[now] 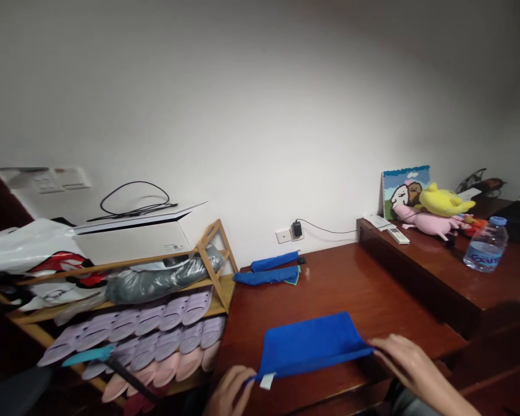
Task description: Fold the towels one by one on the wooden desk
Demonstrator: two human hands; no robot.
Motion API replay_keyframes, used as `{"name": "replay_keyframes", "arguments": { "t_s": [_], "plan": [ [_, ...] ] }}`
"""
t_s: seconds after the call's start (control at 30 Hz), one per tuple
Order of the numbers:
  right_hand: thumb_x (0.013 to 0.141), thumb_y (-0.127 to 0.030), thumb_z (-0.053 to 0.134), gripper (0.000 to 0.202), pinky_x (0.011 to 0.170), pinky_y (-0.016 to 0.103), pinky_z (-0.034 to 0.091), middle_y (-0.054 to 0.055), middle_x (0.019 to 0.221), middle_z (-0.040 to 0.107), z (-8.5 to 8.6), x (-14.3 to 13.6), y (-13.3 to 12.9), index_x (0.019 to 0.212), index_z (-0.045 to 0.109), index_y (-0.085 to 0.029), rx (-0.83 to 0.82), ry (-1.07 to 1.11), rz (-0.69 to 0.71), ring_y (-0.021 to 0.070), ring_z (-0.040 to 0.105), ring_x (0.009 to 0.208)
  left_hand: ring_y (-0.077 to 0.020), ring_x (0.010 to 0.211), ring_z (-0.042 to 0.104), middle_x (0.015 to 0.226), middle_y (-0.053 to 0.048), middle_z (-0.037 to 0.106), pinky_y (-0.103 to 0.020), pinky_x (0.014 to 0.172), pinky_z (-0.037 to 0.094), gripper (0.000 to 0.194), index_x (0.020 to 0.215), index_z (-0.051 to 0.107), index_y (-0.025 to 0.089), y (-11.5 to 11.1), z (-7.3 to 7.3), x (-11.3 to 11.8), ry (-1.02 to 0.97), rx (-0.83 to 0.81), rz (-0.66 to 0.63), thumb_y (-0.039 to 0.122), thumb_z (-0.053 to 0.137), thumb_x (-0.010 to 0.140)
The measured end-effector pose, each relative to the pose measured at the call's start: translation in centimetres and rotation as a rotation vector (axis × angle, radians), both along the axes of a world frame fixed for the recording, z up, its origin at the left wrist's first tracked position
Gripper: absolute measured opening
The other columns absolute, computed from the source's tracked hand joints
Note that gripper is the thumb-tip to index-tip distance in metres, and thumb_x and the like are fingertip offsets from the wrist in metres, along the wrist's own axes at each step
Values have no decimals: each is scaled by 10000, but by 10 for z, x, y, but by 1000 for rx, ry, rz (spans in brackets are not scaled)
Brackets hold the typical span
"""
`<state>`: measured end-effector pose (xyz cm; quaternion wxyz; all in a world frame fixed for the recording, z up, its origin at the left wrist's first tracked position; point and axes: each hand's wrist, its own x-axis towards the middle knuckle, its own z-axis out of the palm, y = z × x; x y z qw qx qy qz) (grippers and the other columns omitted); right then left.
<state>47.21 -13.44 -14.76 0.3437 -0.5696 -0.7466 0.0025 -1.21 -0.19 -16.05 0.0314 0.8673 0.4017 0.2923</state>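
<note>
A flat blue cloth piece (309,344), perhaps a fabric pouch, is stretched over the front of the reddish-brown wooden desk (338,277). My left hand (231,390) pinches its near left corner, beside a small white tag (267,381). At the near right corner, my right hand (398,352) grips the fabric between thumb and fingers. The near edge is pulled taut between both hands, and the far edge rests on or just above the desktop. Farther back lie two folded or rolled blue fabric items (266,275) near the wall.
Left of the desk stands a wooden rack (216,283) with purple slippers (171,312), pink slippers and a white box (134,240). A raised ledge at right holds a water bottle (485,245), plush toys (429,222) and a remote (397,234). A charger (297,229) is plugged into the wall.
</note>
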Motion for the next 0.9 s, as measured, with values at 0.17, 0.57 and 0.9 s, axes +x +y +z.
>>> {"name": "replay_keyframes", "arguments": {
  "t_s": [0.17,0.57,0.9],
  "plan": [
    [1034,-433,580,264,829,316,633,68,1030,806,90,38,-4,1143,777,-294,108,70,31,224,765,906,-237,1057,744,1143,0,810,-365,990,590,321,1134,788,370,5,135,24,9,-309,-83,539,570,970],
    [998,-580,579,393,714,270,615,42,888,809,127,106,33,1015,782,-244,-178,281,-59,194,753,735,-188,752,715,820,-18,806,-269,724,554,255,899,825,204,92,182,133,99,-643,-389,405,692,815],
    [985,-288,556,243,934,324,533,78,1050,804,163,184,217,1091,746,-179,27,113,-325,225,738,999,-212,833,701,904,-67,791,-330,831,544,247,939,764,166,247,186,261,-137,-145,-208,296,572,853]
  ]
}}
